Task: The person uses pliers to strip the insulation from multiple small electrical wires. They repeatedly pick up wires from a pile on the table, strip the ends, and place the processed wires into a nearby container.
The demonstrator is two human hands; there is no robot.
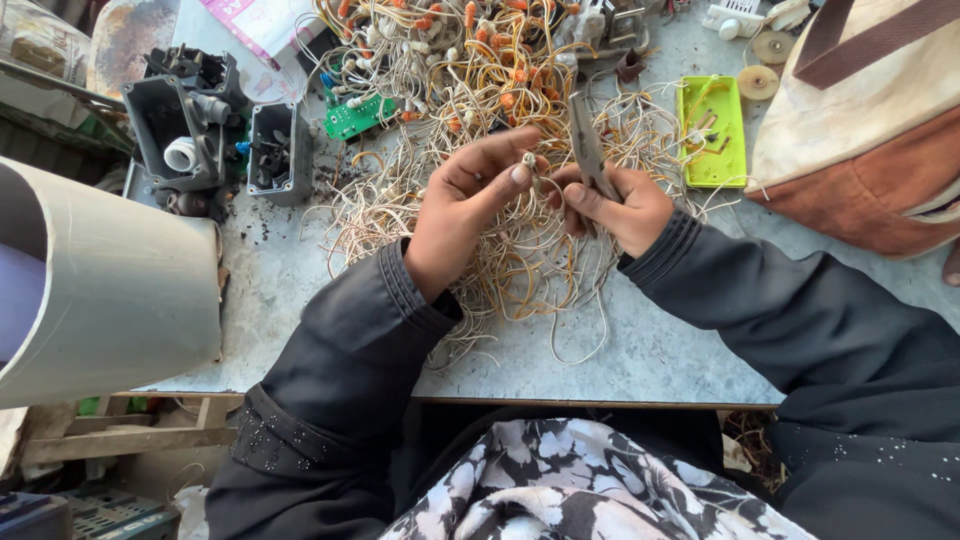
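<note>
My left hand [468,205] pinches a small pale connector [528,160] on the end of a thin wire, between thumb and forefinger. My right hand [615,205] grips a metal hand tool, pliers or cutters [586,145], whose dull grey jaws point away from me, close to the connector. Both hands hover over a tangled heap of thin white and yellow wires [520,250] with orange caps, spread across a grey worktable [640,350]. Dark sleeves cover both forearms.
A green circuit board [358,117] lies at the heap's left. Grey plastic housings [190,125] stand at the far left. A lime-green tray [712,130] sits to the right, beside a tan and brown bag [860,130]. A big grey pipe [110,290] overhangs the table's left.
</note>
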